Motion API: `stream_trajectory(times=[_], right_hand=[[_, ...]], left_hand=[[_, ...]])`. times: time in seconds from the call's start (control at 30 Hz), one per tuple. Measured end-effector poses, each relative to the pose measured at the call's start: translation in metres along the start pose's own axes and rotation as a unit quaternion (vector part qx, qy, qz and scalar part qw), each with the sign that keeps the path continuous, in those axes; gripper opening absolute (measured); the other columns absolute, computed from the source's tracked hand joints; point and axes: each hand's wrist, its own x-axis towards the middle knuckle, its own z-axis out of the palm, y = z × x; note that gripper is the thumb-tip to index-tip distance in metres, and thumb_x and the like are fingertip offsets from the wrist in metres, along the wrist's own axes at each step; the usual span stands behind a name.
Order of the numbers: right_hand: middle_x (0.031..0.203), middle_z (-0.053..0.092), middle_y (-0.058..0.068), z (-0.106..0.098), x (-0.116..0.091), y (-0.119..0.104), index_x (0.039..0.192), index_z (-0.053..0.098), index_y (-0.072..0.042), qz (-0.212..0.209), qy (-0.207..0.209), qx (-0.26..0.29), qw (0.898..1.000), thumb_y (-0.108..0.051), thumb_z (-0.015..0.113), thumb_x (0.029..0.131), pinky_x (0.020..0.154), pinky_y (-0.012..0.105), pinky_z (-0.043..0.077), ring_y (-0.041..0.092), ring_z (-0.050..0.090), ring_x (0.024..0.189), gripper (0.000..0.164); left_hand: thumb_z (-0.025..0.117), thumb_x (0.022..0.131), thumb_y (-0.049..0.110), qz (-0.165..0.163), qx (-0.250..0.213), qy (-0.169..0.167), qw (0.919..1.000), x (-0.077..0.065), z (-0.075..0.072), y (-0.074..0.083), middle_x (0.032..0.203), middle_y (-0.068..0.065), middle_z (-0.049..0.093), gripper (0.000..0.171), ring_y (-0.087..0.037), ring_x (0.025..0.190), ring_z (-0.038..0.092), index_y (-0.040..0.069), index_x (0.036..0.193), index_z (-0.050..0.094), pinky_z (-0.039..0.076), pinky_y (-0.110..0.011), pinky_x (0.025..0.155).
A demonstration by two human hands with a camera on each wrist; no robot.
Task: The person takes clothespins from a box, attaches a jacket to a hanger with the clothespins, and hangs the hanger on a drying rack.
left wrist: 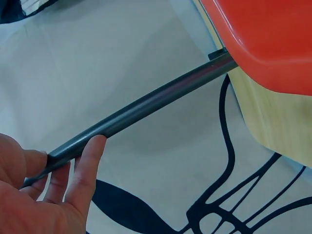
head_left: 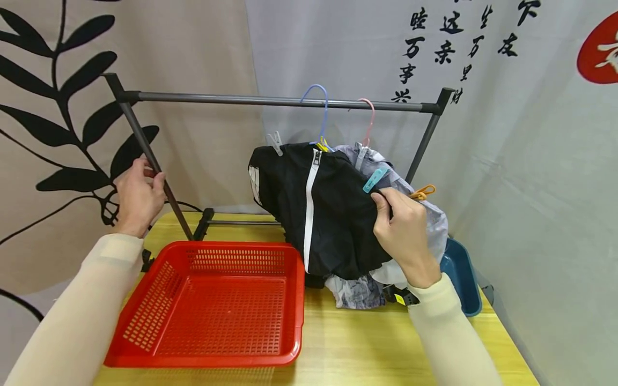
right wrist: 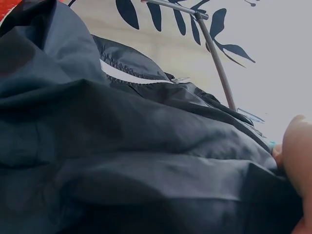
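Observation:
A black jacket (head_left: 347,214) with a white zip (head_left: 310,203) hangs from a blue hanger (head_left: 325,115) on the rack's top bar. Its far right edge is pinched between the thumb and fingers of my right hand (head_left: 403,230), just below a teal clothes peg (head_left: 375,180). In the right wrist view the jacket (right wrist: 146,165) fills most of the picture, and only part of the right hand (right wrist: 300,161) shows at the side. On the left, my left hand (head_left: 140,195) grips the rack's slanted grey post (head_left: 152,155). Thumb and fingers lie around that post (left wrist: 146,105) in the left wrist view.
A red plastic basket (head_left: 222,360) stands on the wooden table (head_left: 357,343), in front of the rack. Behind the jacket a grey garment (head_left: 436,225) hangs on a pink hanger (head_left: 370,120). A blue bin (head_left: 470,289) sits at the right, with a patterned curtain (head_left: 203,48) behind.

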Motion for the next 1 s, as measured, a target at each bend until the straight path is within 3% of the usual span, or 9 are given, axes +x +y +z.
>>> stream_trajectory(times=[0.4,0.63,0.8,1.0], right_hand=[[0.080,0.071,0.022,0.021,0.022,-0.004,0.100,0.075,0.006,-0.005,-0.002,0.013,1.000,-0.008,0.068,0.116,0.065,0.052,0.055,0.039,0.068,0.068,0.023],[0.081,0.071,0.021,0.034,0.013,0.000,0.101,0.074,0.007,-0.003,-0.028,0.011,1.000,-0.006,0.068,0.115,0.066,0.052,0.058,0.039,0.070,0.069,0.020],[0.082,0.070,0.020,0.037,0.005,0.002,0.102,0.074,0.006,0.002,-0.043,0.007,0.999,-0.007,0.068,0.116,0.069,0.052,0.059,0.038,0.069,0.071,0.020],[0.086,0.073,0.018,0.037,-0.001,0.004,0.107,0.075,0.002,0.030,-0.055,0.012,0.998,-0.013,0.068,0.117,0.076,0.055,0.060,0.040,0.074,0.079,0.020]], left_hand=[[0.053,0.124,0.022,-0.010,0.011,0.001,0.9999,0.002,0.000,0.001,0.150,-0.035,0.065,0.048,-0.055,0.121,0.076,-0.001,0.166,0.049,0.033,0.001,0.063],[0.052,0.125,0.026,-0.020,0.021,-0.004,0.9996,0.003,0.001,0.002,0.153,-0.034,0.065,0.050,-0.053,0.125,0.075,0.002,0.168,0.048,0.043,-0.018,0.074],[0.052,0.125,0.026,-0.024,0.016,-0.008,0.9996,0.002,0.001,0.002,0.154,-0.034,0.064,0.050,-0.053,0.125,0.074,0.002,0.169,0.047,0.037,-0.004,0.065],[0.052,0.125,0.027,-0.027,0.014,-0.008,0.9995,0.001,0.000,0.003,0.154,-0.034,0.063,0.051,-0.053,0.126,0.074,0.002,0.170,0.047,0.035,-0.006,0.066]])
